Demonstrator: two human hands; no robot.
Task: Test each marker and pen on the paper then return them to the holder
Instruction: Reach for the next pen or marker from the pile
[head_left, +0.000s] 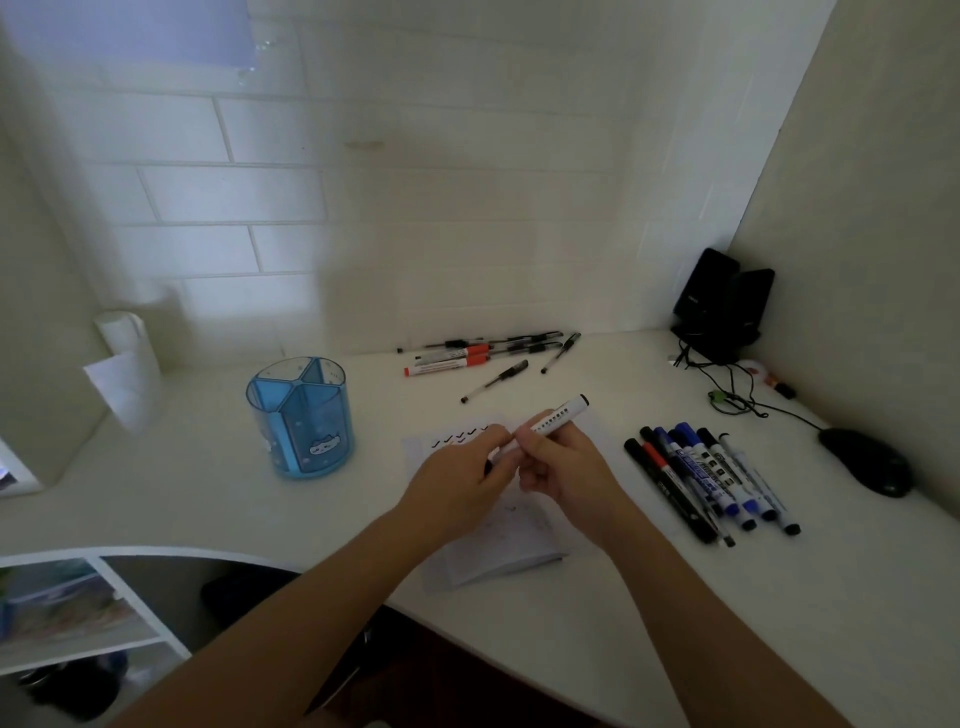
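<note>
White desk (675, 613) meets tiled wall (363, 208); blue holder (301, 415) stands left

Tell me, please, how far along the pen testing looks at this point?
Partway. The paper already carries a row of check marks. Both the left hand and right hand grip a white marker. The blue holder looks empty; markers and pens lie on the desk.

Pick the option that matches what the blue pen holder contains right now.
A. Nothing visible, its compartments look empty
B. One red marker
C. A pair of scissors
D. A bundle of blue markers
A: the translucent blue holder shows empty compartments, while pens and markers lie on the desk and both hands hold one white marker.
</note>
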